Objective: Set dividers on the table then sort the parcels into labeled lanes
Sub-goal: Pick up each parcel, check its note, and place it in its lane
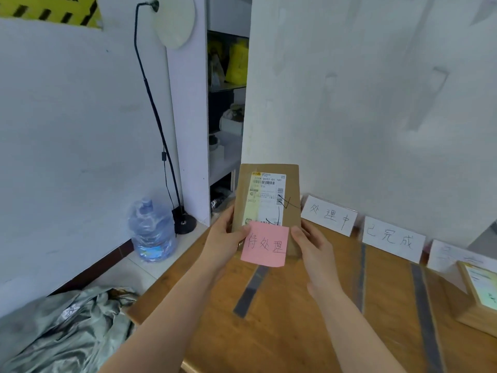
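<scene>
A flat brown cardboard parcel (pixel 291 184) with a white shipping label is held upright above the wooden table (pixel 295 327). A pink handwritten note (pixel 265 244) covers its lower part. My left hand (pixel 224 240) grips the parcel's left edge, thumb on the note. My right hand (pixel 313 244) holds its right edge. Grey tape dividers (pixel 250 292) (pixel 361 275) (pixel 426 313) run across the tabletop as lanes. White label cards (pixel 329 215) (pixel 394 238) lean against the wall behind the lanes. A second brown parcel (pixel 477 294) lies at the right edge, in front of a third card (pixel 449 254).
A water jug (pixel 152 230) and a black floor lamp base (pixel 184 223) stand on the floor at the left. Crumpled grey bags (pixel 67 327) lie at the lower left. Shelves with goods (pixel 227 103) stand behind the parcel. A white wall backs the table.
</scene>
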